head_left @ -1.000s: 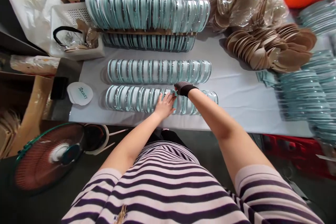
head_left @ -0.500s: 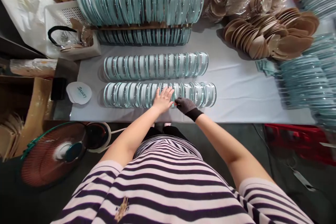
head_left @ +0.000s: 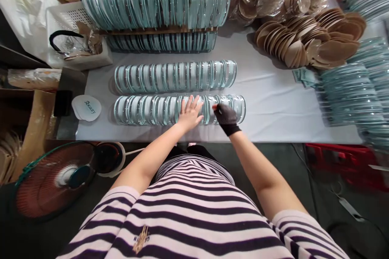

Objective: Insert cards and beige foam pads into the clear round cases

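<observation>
The near row is made of several clear, rounded packages with pale teal bands, standing side by side along the table. My left hand is bare and lies on the middle of this row with its fingers spread. My right hand, in a dark fingerless-tipped glove, is over the right part of the same row. Its fingers are curled together, and what they hold, if anything, is hidden. A second row of the same packages lies just behind, parallel to the first.
More teal packages stand stacked at the back. A white basket and an oval printed card are on the left. Brown oval pads lie at the right, beside stacked clear packages. A fan stands below left.
My right hand has moved right along the near row, away from my left hand. My left hand stays on the row. The whole view has shifted slightly.
</observation>
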`<state>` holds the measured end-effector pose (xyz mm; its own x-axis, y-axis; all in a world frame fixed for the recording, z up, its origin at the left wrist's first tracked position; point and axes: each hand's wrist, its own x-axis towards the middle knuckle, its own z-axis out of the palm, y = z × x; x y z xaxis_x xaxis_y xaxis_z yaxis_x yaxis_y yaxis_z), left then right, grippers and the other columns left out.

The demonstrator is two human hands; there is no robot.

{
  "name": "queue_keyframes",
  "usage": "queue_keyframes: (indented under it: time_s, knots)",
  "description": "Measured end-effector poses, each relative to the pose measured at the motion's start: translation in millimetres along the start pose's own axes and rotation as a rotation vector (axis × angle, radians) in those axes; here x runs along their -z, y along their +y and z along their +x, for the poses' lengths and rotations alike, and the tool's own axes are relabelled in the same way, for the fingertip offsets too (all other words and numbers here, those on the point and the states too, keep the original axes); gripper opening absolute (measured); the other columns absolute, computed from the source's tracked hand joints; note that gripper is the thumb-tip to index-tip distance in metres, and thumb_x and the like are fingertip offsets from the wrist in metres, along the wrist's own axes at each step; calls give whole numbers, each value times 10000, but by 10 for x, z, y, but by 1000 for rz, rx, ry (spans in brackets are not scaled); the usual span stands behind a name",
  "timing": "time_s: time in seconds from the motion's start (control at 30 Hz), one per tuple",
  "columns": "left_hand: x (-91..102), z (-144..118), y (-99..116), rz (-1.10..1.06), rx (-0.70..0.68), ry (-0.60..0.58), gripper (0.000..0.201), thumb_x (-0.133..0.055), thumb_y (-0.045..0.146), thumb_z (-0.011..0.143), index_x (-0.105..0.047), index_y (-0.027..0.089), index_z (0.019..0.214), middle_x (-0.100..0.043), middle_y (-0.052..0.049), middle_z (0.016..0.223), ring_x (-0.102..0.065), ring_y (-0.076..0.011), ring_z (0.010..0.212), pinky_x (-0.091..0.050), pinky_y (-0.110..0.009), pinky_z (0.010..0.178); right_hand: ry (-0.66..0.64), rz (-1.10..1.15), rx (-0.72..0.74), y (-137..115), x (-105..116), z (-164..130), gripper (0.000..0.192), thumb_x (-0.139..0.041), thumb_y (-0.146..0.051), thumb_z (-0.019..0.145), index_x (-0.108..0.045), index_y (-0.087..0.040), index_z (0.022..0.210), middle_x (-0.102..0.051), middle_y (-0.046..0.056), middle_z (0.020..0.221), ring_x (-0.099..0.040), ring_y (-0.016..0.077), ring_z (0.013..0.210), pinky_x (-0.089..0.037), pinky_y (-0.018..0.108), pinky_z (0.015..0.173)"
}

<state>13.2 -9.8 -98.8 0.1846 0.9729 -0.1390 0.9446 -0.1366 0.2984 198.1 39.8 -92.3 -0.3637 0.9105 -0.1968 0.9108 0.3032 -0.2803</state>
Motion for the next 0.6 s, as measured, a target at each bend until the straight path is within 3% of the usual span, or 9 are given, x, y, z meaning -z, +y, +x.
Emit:
queue_keyframes:
  time_s: [0.07,0.13,0.2,0.3,0.43,0.6]
  knots:
    - [-37,86,131,-1,-38,-32,685,-502,447,904,-306,239,1527,-192,-51,1633,-52,-299,1517,-42,-567,1215,-45,-97,-16,6,234,340,321,-464,-273,940,-648,-204,1193,-705,113,1156,-647,242,1068,-467,314,875]
    - [-102,163,208,8,-58,-72,691,-487,430,910,-285,223,1538,-234,-63,1620,-113,-300,1510,-46,-582,1210,-190,-196,23,-86,361,643,285,-510,-245,908,-671,-201,1140,-716,128,1116,-658,259,1044,-468,326,852]
    - [-169,212,227,20,-61,-79,688,-481,412,911,-284,214,1540,-269,-75,1606,-160,-301,1500,-39,-590,1208,-315,-270,97,-222,407,854,247,-541,-221,886,-686,-182,1083,-718,150,1091,-662,273,1032,-468,336,835]
    - [-227,233,200,27,-49,-64,709,-485,413,906,-262,214,1548,-295,-75,1596,-167,-302,1499,-37,-580,1215,-392,-313,172,-356,433,996,239,-583,-209,858,-684,-165,1070,-712,157,1101,-655,275,1040,-464,331,828]
    - [-231,234,185,40,-42,-87,750,-510,422,897,-227,204,1557,-270,-71,1606,-148,-312,1502,-33,-589,1213,-363,-242,175,-237,460,880,208,-552,-220,865,-707,-183,999,-724,119,1054,-662,236,984,-453,287,787]
    - [-225,234,212,48,-37,-59,728,-522,416,905,-243,231,1551,-262,-61,1609,-143,-279,1506,-6,-585,1207,-296,-82,198,73,185,174,206,-550,-228,842,-700,-196,979,-723,74,1012,-664,203,926,-440,260,742]
